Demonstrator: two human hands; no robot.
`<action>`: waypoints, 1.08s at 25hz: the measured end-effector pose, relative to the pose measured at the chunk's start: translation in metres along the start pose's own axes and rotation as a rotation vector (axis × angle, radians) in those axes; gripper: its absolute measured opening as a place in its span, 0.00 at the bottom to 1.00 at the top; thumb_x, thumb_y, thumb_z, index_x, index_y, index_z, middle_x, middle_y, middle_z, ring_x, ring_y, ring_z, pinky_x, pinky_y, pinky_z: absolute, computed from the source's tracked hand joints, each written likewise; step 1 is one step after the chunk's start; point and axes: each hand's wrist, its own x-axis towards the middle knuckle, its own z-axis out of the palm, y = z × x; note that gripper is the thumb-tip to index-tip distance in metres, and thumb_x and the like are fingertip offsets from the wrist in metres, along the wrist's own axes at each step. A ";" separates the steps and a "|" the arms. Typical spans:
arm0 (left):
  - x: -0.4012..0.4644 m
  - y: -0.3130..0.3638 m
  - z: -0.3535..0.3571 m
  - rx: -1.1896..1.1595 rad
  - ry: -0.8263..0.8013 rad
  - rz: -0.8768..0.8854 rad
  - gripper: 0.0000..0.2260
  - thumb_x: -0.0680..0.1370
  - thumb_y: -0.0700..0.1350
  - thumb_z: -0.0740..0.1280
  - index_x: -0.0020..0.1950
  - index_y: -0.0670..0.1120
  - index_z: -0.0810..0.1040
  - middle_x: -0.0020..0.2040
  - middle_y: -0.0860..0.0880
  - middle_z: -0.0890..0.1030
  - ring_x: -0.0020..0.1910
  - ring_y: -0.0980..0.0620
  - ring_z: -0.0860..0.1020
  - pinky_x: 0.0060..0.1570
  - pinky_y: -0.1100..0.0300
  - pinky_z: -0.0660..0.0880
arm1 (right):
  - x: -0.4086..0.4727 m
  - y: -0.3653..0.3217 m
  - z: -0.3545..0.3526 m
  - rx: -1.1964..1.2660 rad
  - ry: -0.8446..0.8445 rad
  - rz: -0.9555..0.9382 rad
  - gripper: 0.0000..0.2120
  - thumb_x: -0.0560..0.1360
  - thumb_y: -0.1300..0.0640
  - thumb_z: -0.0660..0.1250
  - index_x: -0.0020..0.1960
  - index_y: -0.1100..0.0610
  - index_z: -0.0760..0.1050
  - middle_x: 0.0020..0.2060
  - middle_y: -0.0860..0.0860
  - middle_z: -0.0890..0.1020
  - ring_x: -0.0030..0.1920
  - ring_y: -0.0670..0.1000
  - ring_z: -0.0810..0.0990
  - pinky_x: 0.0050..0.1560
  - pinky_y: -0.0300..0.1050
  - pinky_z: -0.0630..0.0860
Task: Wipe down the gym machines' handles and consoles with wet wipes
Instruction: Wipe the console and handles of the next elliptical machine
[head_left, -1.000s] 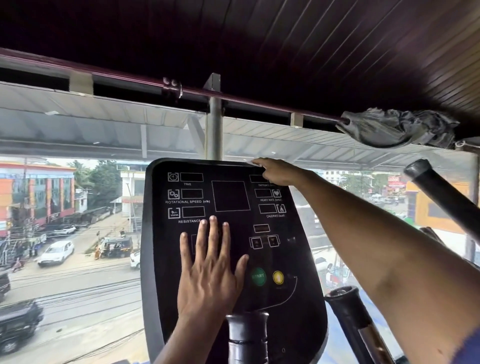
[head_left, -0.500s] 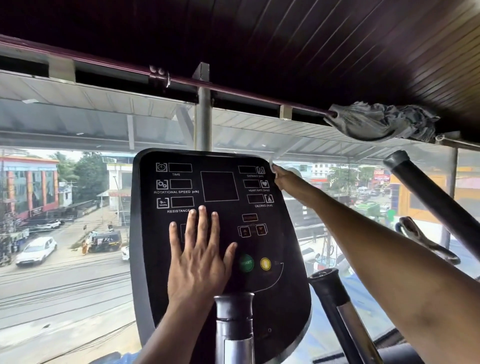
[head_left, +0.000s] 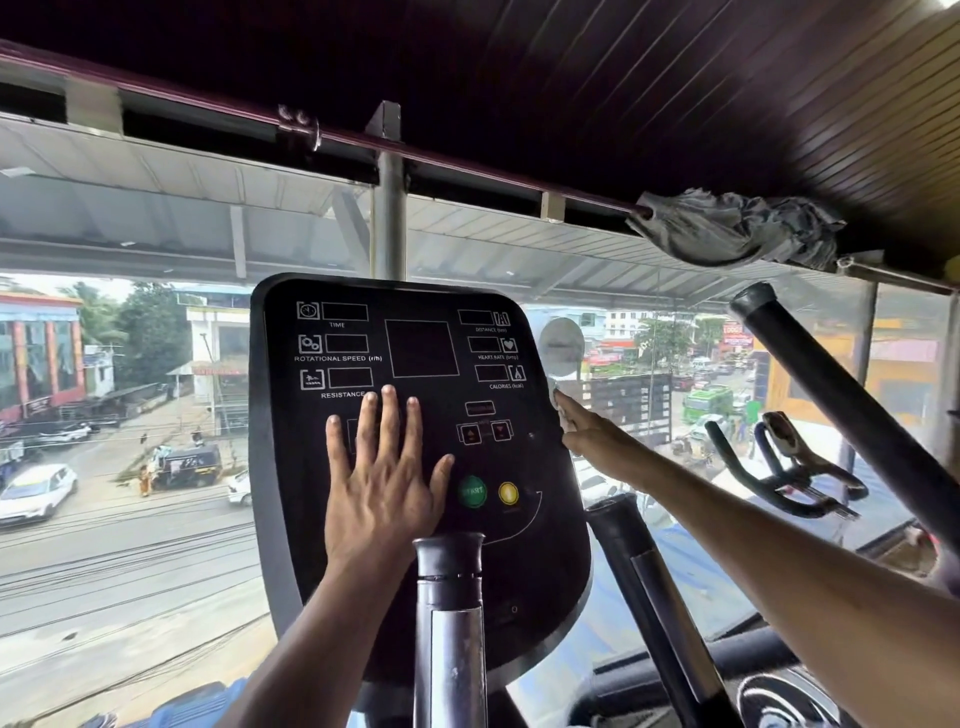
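The black exercise-machine console (head_left: 421, 348) fills the middle of the head view, with dark displays and a green and a yellow button. My left hand (head_left: 384, 493) lies flat on its lower middle, fingers straight and spread. My right hand (head_left: 592, 441) reaches to the console's right edge at mid-height, fingers curled at the rim. A small pale bit of wet wipe (head_left: 557, 388) shows at its fingertips; the remainder is hidden behind the edge. A black-capped handle post (head_left: 449, 571) stands in front of the console's bottom.
A second black handle (head_left: 618, 530) rises just right of the console, and a thick black bar (head_left: 831, 389) slants across the far right. Bike handlebars (head_left: 779, 467) sit behind it. A grey cloth (head_left: 737, 228) hangs on the overhead rail. Glass with a street below lies beyond.
My right hand has slid down the console's right edge from the top corner to mid-height. My left hand has stayed flat on the panel.
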 end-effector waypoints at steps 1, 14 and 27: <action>0.000 0.000 0.000 0.002 0.002 0.000 0.35 0.83 0.65 0.45 0.84 0.45 0.57 0.84 0.42 0.56 0.84 0.43 0.53 0.80 0.35 0.45 | -0.001 0.000 0.000 -0.009 -0.001 0.005 0.37 0.80 0.68 0.56 0.83 0.48 0.48 0.82 0.45 0.55 0.81 0.49 0.56 0.73 0.43 0.59; 0.001 0.000 0.002 -0.010 0.008 0.001 0.36 0.83 0.65 0.46 0.84 0.44 0.58 0.84 0.41 0.57 0.84 0.42 0.54 0.80 0.35 0.45 | -0.004 -0.020 -0.002 -0.142 0.038 0.020 0.35 0.81 0.67 0.57 0.83 0.49 0.50 0.81 0.51 0.59 0.79 0.52 0.62 0.64 0.42 0.66; -0.010 -0.029 -0.039 -0.217 0.040 -0.186 0.35 0.82 0.67 0.41 0.85 0.50 0.46 0.85 0.46 0.42 0.84 0.48 0.37 0.80 0.43 0.34 | -0.011 -0.120 -0.012 -0.454 0.180 -0.197 0.32 0.81 0.67 0.59 0.82 0.56 0.55 0.78 0.60 0.66 0.74 0.59 0.70 0.64 0.38 0.67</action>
